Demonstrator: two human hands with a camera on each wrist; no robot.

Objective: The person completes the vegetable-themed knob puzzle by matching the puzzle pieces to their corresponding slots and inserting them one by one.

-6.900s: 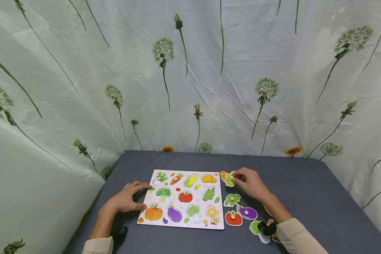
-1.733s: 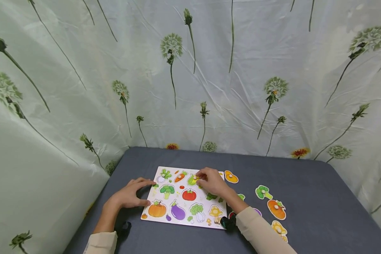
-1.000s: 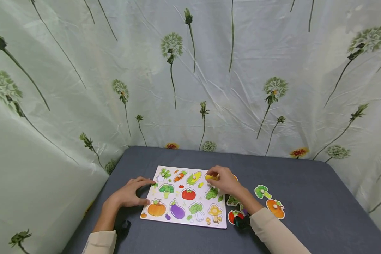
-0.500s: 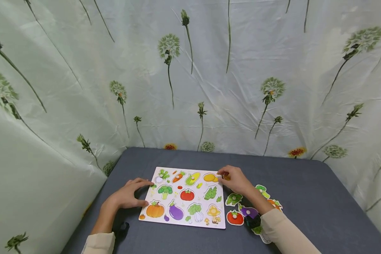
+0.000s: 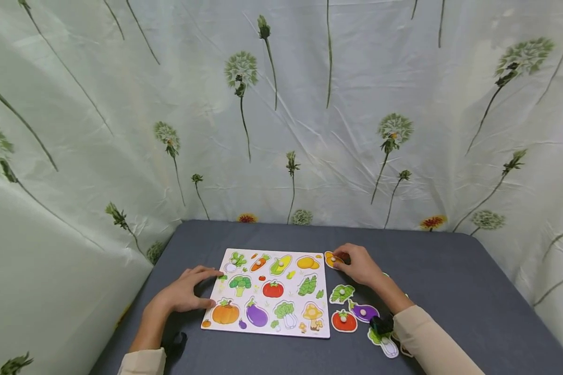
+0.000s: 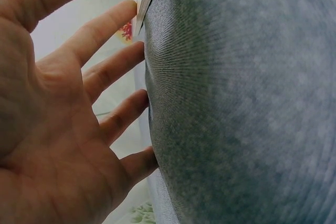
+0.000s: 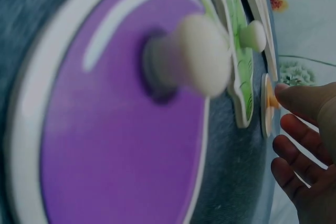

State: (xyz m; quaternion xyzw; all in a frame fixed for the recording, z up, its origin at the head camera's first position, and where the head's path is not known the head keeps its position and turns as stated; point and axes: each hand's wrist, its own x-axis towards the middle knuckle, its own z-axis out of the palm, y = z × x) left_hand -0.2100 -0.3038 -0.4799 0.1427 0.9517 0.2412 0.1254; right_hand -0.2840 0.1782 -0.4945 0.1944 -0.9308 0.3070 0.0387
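Note:
A white vegetable puzzle board [image 5: 278, 265] lies on the dark cloth. My left hand [image 5: 183, 290] rests at its left edge, fingers spread and fairly straight; in the left wrist view the fingertips [image 6: 137, 98] touch down beside the board's edge. To the right of the board, my right hand [image 5: 361, 265] pinches the knob of a yellow-orange double-oval puzzle piece [image 5: 329, 256]. That piece [image 7: 266, 111] lies flat on the cloth, the thumb at its knob in the right wrist view. Knobbed radish, carrot and corn pieces [image 5: 280, 265] sit in the board's top row.
Loose knobbed pieces lie right of the board: a leafy green one [image 5: 341, 294], a tomato [image 5: 344, 321], an eggplant [image 5: 364, 312] and a bok choy [image 5: 383, 341]. Others are partly hidden under the right forearm. A floral curtain [image 5: 281, 130] stands behind the table [image 5: 450, 291].
My right hand carried the corn piece into the board's top row and let it go. It then moved right to the yellow-orange piece. The left hand stayed at the board's edge.

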